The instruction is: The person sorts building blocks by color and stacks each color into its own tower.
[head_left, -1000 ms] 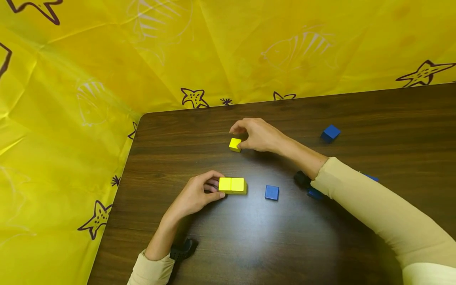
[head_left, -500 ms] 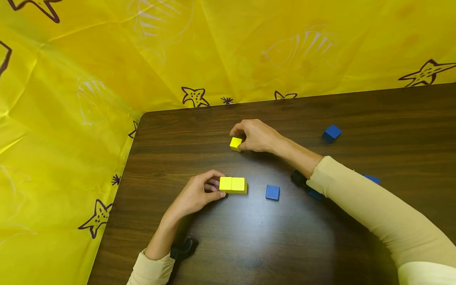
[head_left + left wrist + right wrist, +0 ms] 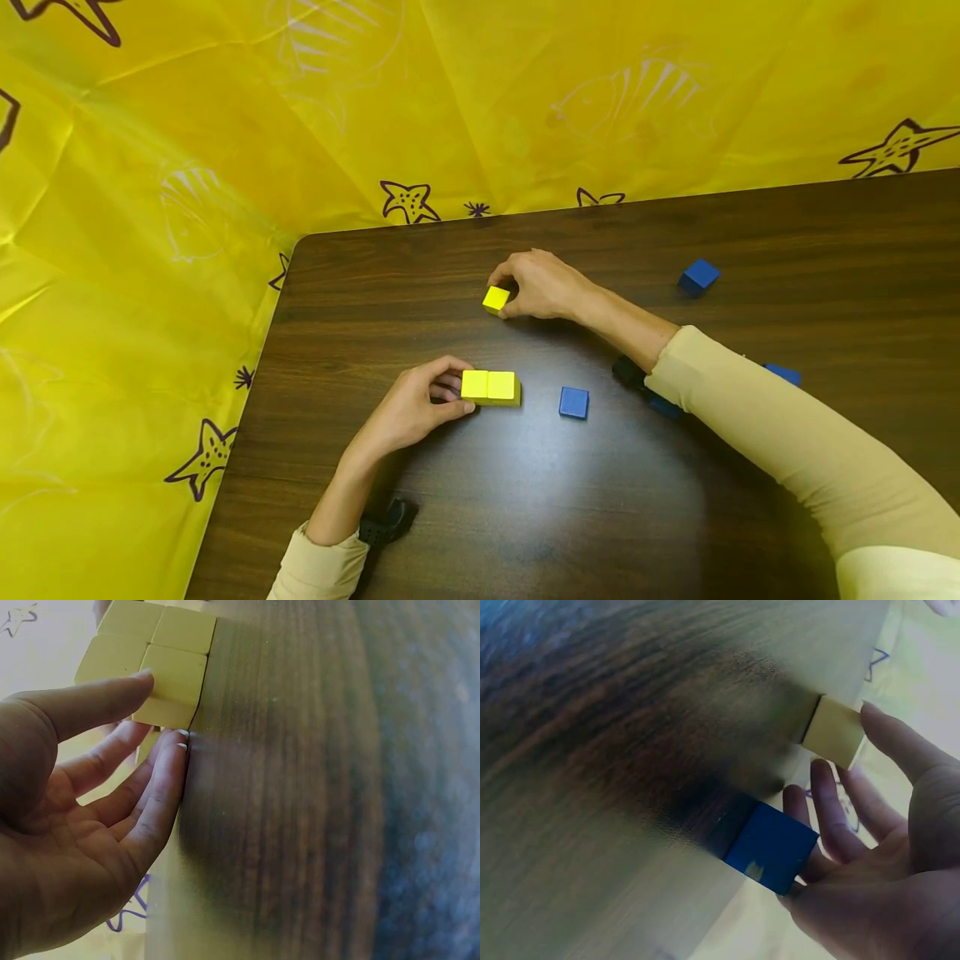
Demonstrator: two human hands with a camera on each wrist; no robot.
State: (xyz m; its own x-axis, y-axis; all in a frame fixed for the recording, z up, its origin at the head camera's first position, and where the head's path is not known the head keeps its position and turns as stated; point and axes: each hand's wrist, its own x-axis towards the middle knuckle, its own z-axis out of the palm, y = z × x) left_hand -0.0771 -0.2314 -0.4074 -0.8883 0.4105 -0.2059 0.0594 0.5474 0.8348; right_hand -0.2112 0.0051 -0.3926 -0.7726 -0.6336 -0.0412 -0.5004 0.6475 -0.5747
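Note:
My left hand (image 3: 408, 408) holds the left end of a yellow block group (image 3: 489, 388), thumb along the near side and fingers behind. In the left wrist view those yellow blocks (image 3: 146, 660) show as two side by side and two high, with my left thumb (image 3: 105, 705) against one face. Farther back, my right hand (image 3: 547, 286) pinches a single yellow cube (image 3: 495, 299) between thumb and index finger. In the right wrist view this yellow cube (image 3: 834, 731) sits at the thumb tip, its other fingers spread below. A blue cube (image 3: 573, 403) lies right of the yellow group.
Another blue cube (image 3: 699, 277) lies at the back right. More blue blocks (image 3: 782, 374) are partly hidden by the right sleeve (image 3: 787, 442). A blue cube (image 3: 772, 847) appears close beside the right hand in its wrist view. A yellow patterned cloth (image 3: 480, 100) hangs behind the dark wooden table (image 3: 465, 517).
My right index finger has closed in on the single yellow cube, which has barely shifted. The left hand and the yellow group stay where they were.

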